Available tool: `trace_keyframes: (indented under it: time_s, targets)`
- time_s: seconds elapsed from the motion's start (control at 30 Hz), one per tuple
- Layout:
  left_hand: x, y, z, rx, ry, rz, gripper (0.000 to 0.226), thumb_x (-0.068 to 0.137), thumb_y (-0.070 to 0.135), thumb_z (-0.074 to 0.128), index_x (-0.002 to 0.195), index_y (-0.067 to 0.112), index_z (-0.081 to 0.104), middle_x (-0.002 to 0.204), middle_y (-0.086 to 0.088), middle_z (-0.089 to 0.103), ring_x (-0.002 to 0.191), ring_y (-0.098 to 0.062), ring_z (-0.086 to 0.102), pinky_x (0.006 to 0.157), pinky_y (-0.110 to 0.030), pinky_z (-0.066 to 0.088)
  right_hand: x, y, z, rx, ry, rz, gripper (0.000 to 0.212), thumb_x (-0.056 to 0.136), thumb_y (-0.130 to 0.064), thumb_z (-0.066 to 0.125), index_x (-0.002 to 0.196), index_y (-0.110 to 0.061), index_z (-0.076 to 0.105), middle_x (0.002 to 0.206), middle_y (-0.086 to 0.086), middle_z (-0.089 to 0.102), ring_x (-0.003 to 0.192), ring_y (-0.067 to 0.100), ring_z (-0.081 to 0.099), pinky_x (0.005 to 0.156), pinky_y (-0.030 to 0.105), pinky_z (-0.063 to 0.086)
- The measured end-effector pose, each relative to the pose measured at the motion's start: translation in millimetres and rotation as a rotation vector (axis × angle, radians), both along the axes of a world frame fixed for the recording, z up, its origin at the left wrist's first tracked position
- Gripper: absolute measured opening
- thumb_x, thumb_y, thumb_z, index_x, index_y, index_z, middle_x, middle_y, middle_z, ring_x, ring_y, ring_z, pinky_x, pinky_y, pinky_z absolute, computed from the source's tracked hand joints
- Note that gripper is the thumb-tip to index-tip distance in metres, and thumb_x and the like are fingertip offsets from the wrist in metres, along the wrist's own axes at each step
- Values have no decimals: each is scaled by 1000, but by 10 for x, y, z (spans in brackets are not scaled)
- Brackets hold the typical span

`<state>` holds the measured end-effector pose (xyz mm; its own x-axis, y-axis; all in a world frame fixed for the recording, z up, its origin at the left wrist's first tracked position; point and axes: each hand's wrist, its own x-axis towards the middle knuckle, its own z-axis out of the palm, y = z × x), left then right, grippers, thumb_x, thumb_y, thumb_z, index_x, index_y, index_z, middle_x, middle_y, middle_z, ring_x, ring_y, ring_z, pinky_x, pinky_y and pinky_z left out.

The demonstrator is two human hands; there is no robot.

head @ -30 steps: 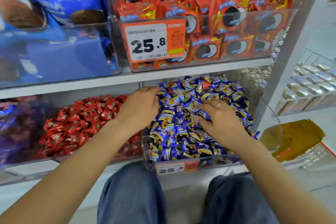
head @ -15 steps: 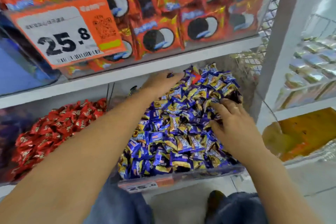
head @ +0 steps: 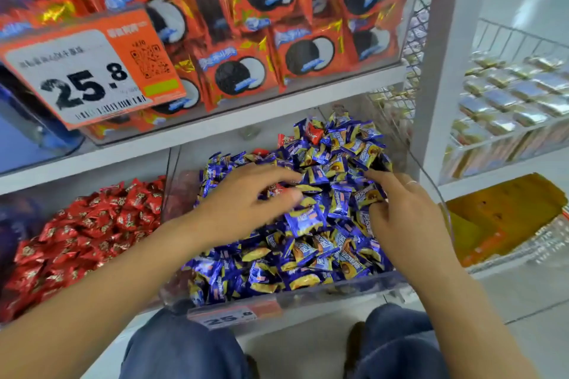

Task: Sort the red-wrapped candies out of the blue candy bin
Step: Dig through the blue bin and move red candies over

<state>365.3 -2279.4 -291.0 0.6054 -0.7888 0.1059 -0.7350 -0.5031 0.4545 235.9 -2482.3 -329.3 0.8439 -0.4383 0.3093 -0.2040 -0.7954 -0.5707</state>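
Fingers of both hands spread over the blue candies, pinching nothing clearly.

Left to right: the red bin [head: 83, 224] lies at 9 o'clock; the left hand [head: 246, 203] has drawn back from the rear of the blue bin [head: 308, 292] to its centre, fingertips beside a red candy [head: 275, 189]. Its forearm slants in from 7 o'clock. The right hand [head: 400, 212] rakes at 3 o'clock. More strays [head: 314, 134] now show at 12 o'clock, so sorting remains unfinished.
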Motion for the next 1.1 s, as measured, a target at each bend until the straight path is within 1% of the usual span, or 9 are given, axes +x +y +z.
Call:
trace_keyframes:
  time_s: [0.1, 0.23, 0.3, 0.37, 0.57, 0.7, 0.83, 0.97, 1.1]
  targets:
    - [234, -233, 60, -223, 125, 296, 24, 97, 41, 47, 114, 30, 60, 108, 17, 59, 104, -4, 55, 91, -25, 42, -53, 51, 58, -137, -219, -76, 29, 83, -6, 55, 107, -15, 68, 100, 6, 65, 91, 28, 55, 68, 29, 40]
    - [604, -669, 132, 39, 273, 431, 31, 102, 43, 32, 103, 21, 54, 92, 6, 50, 83, -10, 50, 80, -28, 37, -103, -20, 47, -235, -317, -213, 30, 79, -11, 57, 108, -12, 68, 102, 10, 65, 96, 32, 55, 80, 40, 44]
    - [639, -834, 158, 75, 444, 494, 54, 100, 55, 24, 125, 17, 53, 130, -9, 52, 118, -21, 50, 101, -35, 33, -100, -16, 18, -151, -218, -253, 41, 81, -9, 62, 122, -12, 61, 116, 11, 60, 95, 36, 58, 72, 43, 50]
    - [637, -951, 145, 93, 512, 533, 73, 95, 65, 19, 149, 16, 30, 158, -12, 16, 144, -29, 19, 115, -40, 17, -77, 3, 0, -123, -162, -264, 50, 80, -6, 64, 129, -14, 55, 122, 10, 57, 90, 36, 61, 60, 42, 53]
    - [635, -1178, -14, 101, 550, 309, 77, 84, 79, 23, 147, 35, 30, 155, 5, 27, 142, -23, 27, 112, -39, 20, -9, -23, 5, -143, -183, -332, 39, 79, -9, 65, 117, -18, 64, 114, 5, 61, 83, 32, 63, 53, 30, 46]
    - [570, -1245, -23, 56, 446, 115, 43, 98, 43, 44, 137, 27, 46, 143, 6, 44, 124, -8, 40, 92, -20, 26, 17, -18, 0, -135, -205, -358, 29, 81, -13, 63, 109, -20, 66, 112, 2, 60, 84, 30, 62, 53, 28, 41]
    - [342, -956, 47, 61, 361, -40, 34, 95, 39, 54, 128, 32, 55, 128, 12, 50, 112, -2, 45, 80, -5, 33, 10, -25, -19, -143, -184, -350, 28, 81, -15, 64, 109, -18, 66, 114, 2, 59, 85, 30, 61, 54, 27, 37]
    - [58, -610, 99, 156, 114, -170, 41, 89, 51, 55, 130, 42, 52, 128, 4, 47, 120, -11, 44, 99, -22, 33, -10, -26, -44, -165, -193, -342, 27, 80, -13, 64, 107, -18, 67, 114, 3, 59, 89, 30, 60, 55, 28, 39]
    - [-169, -251, 105, 370, -119, -172, 50, 86, 68, 37, 135, 57, 36, 156, 15, 15, 144, -10, 8, 117, -36, 7, -47, -20, -101, -239, -256, -296, 28, 80, -14, 57, 105, -14, 69, 109, 8, 63, 104, 31, 53, 82, 43, 47]
